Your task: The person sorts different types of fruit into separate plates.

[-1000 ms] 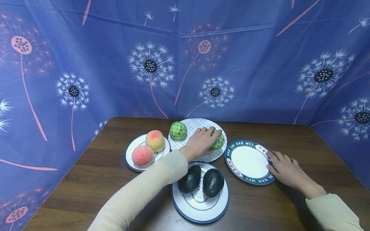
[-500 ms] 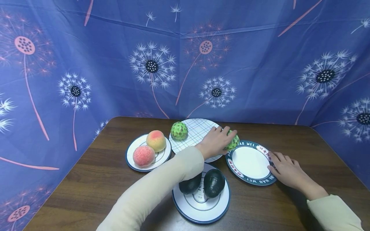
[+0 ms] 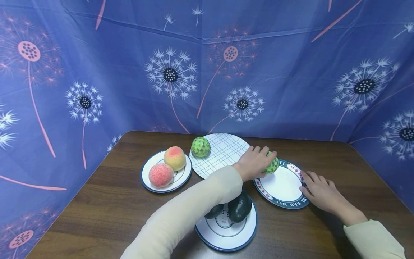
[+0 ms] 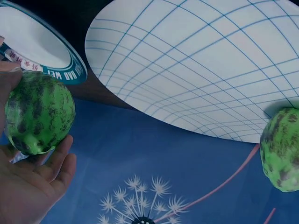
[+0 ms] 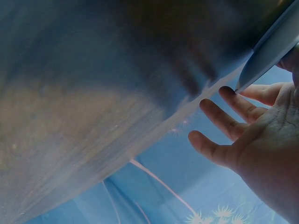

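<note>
In the head view my left hand (image 3: 253, 163) grips a green custard apple (image 3: 271, 163) above the gap between the checked white plate (image 3: 223, 153) and the green-rimmed plate (image 3: 281, 181). The left wrist view shows this custard apple (image 4: 39, 112) between the thumb and fingers of my left hand (image 4: 35, 182). A second custard apple (image 3: 200, 146) lies at the checked plate's left side. My right hand (image 3: 321, 190) touches the right rim of the green-rimmed plate. In the right wrist view, my right hand (image 5: 266, 126) has its fingers spread near the plate's edge (image 5: 271, 51).
A blue-rimmed plate (image 3: 147, 180) at the left bears a pink peach (image 3: 161, 175) and a yellow-red one (image 3: 175, 158). Nearer, another blue-rimmed plate (image 3: 226, 241) holds two dark avocado-like fruits (image 3: 239, 207), partly behind my left sleeve (image 3: 194, 205). A blue dandelion cloth hangs behind the wooden table (image 3: 110, 201).
My left hand has carried the custard apple rightward off the checked plate to the green-rimmed plate's left edge. My right hand stays at that plate's rim.
</note>
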Tool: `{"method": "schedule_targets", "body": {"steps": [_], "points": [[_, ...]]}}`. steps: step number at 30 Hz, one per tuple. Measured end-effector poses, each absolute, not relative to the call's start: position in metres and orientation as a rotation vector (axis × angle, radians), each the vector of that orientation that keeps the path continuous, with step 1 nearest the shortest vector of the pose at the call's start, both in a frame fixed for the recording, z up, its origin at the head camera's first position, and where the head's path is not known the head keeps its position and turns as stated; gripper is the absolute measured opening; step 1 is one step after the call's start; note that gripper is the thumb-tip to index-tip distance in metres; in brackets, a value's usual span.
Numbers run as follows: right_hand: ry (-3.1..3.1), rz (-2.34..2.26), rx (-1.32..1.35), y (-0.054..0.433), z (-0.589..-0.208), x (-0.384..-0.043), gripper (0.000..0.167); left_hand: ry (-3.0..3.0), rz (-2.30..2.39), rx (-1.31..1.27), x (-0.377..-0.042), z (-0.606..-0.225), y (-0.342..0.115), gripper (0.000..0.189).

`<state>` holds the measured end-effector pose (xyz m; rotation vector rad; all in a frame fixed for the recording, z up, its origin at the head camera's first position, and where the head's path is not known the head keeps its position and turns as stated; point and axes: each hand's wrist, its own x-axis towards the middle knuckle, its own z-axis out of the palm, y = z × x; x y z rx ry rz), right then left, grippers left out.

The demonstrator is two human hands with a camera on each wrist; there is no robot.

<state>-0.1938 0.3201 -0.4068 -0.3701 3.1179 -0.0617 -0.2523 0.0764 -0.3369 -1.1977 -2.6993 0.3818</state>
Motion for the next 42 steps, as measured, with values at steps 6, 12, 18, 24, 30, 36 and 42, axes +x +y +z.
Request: {"method": "schedule_targets", "body": {"steps": [6, 12, 18, 24, 30, 36, 42], "points": [[3.121, -0.054, -0.362, 0.319, -0.407, -0.194, 0.064, -2.739, 0.401, -1.209, -0.251, -0.343, 0.085, 0.078], [3.124, -0.061, -0.361, 0.318, -0.408, -0.194, 0.063, -2.756, 0.447, -1.198, -0.250, -0.347, 0.091, 0.077], [3.128, -0.067, -0.371, 0.320, -0.409, -0.194, 0.061, -2.756, 0.519, -1.179, -0.250, -0.350, 0.095, 0.076], [3.127, -0.068, -0.375, 0.319, -0.409, -0.194, 0.060, -2.748, 0.560, -1.189, -0.249, -0.353, 0.097, 0.073], [3.127, -0.057, -0.374, 0.319, -0.408, -0.194, 0.062, -2.745, 0.568, -1.194, -0.248, -0.353, 0.097, 0.069], [3.123, -0.049, -0.369, 0.319, -0.408, -0.194, 0.063, -2.741, 0.562, -1.196, -0.246, -0.353, 0.095, 0.066], [3.121, -0.052, -0.362, 0.320, -0.409, -0.194, 0.064, -2.749, 0.567, -1.219, -0.245, -0.352, 0.095, 0.071]]}}
